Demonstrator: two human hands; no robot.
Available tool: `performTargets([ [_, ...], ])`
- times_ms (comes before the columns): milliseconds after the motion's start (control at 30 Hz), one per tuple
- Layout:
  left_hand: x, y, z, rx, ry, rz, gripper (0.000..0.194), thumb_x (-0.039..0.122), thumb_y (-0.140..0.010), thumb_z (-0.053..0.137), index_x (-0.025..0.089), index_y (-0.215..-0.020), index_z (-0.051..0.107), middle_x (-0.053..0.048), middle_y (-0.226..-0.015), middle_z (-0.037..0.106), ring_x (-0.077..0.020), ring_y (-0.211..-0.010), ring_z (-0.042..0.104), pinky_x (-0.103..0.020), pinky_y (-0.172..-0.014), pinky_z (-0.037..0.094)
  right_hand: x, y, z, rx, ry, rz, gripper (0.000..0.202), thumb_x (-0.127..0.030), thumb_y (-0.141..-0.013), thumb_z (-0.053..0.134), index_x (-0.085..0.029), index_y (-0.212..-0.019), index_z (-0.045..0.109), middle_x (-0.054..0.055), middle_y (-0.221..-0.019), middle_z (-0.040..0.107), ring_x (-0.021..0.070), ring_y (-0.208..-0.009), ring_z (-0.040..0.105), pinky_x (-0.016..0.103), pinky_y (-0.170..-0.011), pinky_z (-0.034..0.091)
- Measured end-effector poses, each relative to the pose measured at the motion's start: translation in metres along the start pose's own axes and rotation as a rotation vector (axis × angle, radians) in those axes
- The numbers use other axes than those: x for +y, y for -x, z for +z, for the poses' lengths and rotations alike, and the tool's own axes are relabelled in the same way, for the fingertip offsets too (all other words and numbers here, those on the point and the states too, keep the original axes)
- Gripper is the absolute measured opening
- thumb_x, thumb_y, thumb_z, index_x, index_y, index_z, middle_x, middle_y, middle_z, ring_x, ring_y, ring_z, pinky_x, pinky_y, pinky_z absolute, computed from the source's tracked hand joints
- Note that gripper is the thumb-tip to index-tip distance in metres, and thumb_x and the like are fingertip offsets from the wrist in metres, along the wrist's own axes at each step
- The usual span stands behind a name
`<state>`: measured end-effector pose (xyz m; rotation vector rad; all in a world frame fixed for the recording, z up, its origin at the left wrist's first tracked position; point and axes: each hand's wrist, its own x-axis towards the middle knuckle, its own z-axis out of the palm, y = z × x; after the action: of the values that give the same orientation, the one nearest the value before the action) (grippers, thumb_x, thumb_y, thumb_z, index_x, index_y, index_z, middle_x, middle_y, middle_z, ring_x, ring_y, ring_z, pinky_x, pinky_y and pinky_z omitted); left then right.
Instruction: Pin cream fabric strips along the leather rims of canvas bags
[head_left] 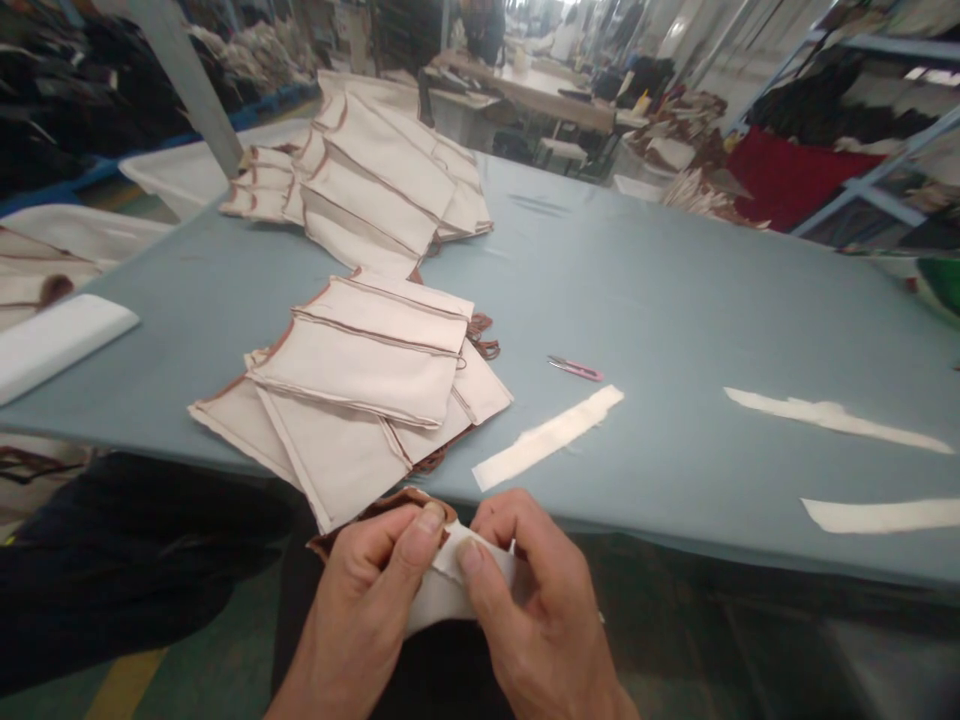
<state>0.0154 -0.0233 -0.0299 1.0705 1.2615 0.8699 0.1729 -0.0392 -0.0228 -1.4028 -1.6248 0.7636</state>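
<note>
Above my lap, at the table's near edge, both hands pinch a white and brown fabric piece [436, 603]. My left hand [379, 575] is closed on its brown part, thumb on top. Close beside it, my right hand [536, 590] grips the white part between thumb and bent fingers. The piece's lower side is partly hidden by the hands. Just beyond them lies a loose pile of cream fabric panels [360, 360] with brown seams and edges. To its right are a cream fabric strip [551, 437] and pink-handled thread snips [576, 369].
A larger stack of cream panels [375, 170] stands at the table's far left. Two more pale strips, a nearer one [885, 515] and a farther one [832, 418], lie at the right. A white rounded object [64, 340] rests on the left edge, near white bins [169, 180].
</note>
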Motion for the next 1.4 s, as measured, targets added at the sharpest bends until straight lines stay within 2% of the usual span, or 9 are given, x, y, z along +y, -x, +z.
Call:
performTargets([
  [233,-0.002,-0.004,-0.003,-0.010,0.014,-0.004,0.055,0.063,-0.094,0.059,0.017,-0.066,0.057,0.003,-0.061,0.040,-0.0114,-0.055,0.033,-0.021,-0.046,0.030,-0.003,-0.004,0.006,0.015,0.062,0.103,0.020,-0.027,-0.094,0.058,-0.022,-0.074,0.054,-0.004,-0.067,0.057,0.0120,-0.059,0.054,0.023,-0.057,0.041],
  [633,-0.004,-0.002,-0.002,0.006,0.013,-0.010,0.052,0.060,-0.096,0.058,0.017,-0.067,0.058,0.002,-0.063,0.043,-0.0120,-0.057,0.036,-0.021,-0.048,0.031,-0.003,-0.005,0.010,0.004,0.020,0.207,0.026,-0.036,-0.095,0.057,-0.022,-0.072,0.052,-0.003,-0.065,0.056,0.0129,-0.058,0.054,0.024,-0.057,0.041],
  [800,-0.011,-0.003,-0.003,0.007,0.009,-0.039,0.053,0.062,-0.095,0.058,0.018,-0.066,0.054,0.005,-0.061,0.038,-0.0110,-0.055,0.032,-0.021,-0.047,0.028,0.002,-0.003,0.018,0.061,0.094,0.141,0.026,-0.033,-0.095,0.057,-0.022,-0.073,0.051,-0.003,-0.065,0.056,0.0133,-0.058,0.055,0.024,-0.058,0.041],
  [900,-0.015,-0.004,-0.005,0.019,0.023,-0.060,0.053,0.063,-0.094,0.061,0.018,-0.068,0.055,0.005,-0.063,0.039,-0.0113,-0.057,0.034,-0.021,-0.049,0.031,0.004,-0.004,0.020,0.105,0.171,0.069,0.021,-0.029,-0.093,0.058,-0.022,-0.074,0.053,-0.003,-0.066,0.058,0.0130,-0.057,0.055,0.025,-0.058,0.040],
  [1067,-0.020,-0.004,-0.010,0.003,0.054,-0.088,0.052,0.064,-0.095,0.061,0.018,-0.072,0.059,0.005,-0.064,0.041,-0.0114,-0.058,0.033,-0.020,-0.050,0.032,0.003,-0.007,0.018,0.045,0.137,0.078,0.022,-0.028,-0.093,0.058,-0.022,-0.072,0.054,-0.004,-0.063,0.056,0.0118,-0.055,0.054,0.024,-0.055,0.039],
  [1200,-0.015,0.000,-0.013,-0.039,0.037,-0.031,0.049,0.059,-0.099,0.057,0.017,-0.077,0.067,0.001,-0.068,0.055,-0.0137,-0.061,0.047,-0.020,-0.054,0.041,0.004,-0.006,0.017,0.060,0.109,0.079,0.021,-0.028,-0.093,0.057,-0.022,-0.073,0.054,-0.004,-0.064,0.057,0.0118,-0.056,0.054,0.023,-0.056,0.040],
  [1300,-0.006,0.001,-0.012,-0.101,-0.022,0.000,0.034,0.048,-0.095,0.065,0.017,-0.083,0.072,-0.002,-0.081,0.069,-0.0160,-0.071,0.060,-0.020,-0.063,0.051,0.006,-0.004,0.019,0.075,0.095,0.095,0.022,-0.029,-0.093,0.058,-0.022,-0.073,0.053,-0.004,-0.063,0.055,0.0118,-0.055,0.052,0.024,-0.054,0.038],
  [1400,0.001,0.002,-0.007,-0.041,-0.113,0.070,0.026,0.038,-0.092,0.063,0.017,-0.081,0.075,-0.003,-0.081,0.073,-0.0174,-0.072,0.067,-0.021,-0.065,0.056,0.008,0.000,0.023,0.091,0.066,0.111,0.022,-0.030,-0.093,0.059,-0.022,-0.074,0.053,-0.004,-0.064,0.056,0.0121,-0.056,0.051,0.024,-0.055,0.038],
])
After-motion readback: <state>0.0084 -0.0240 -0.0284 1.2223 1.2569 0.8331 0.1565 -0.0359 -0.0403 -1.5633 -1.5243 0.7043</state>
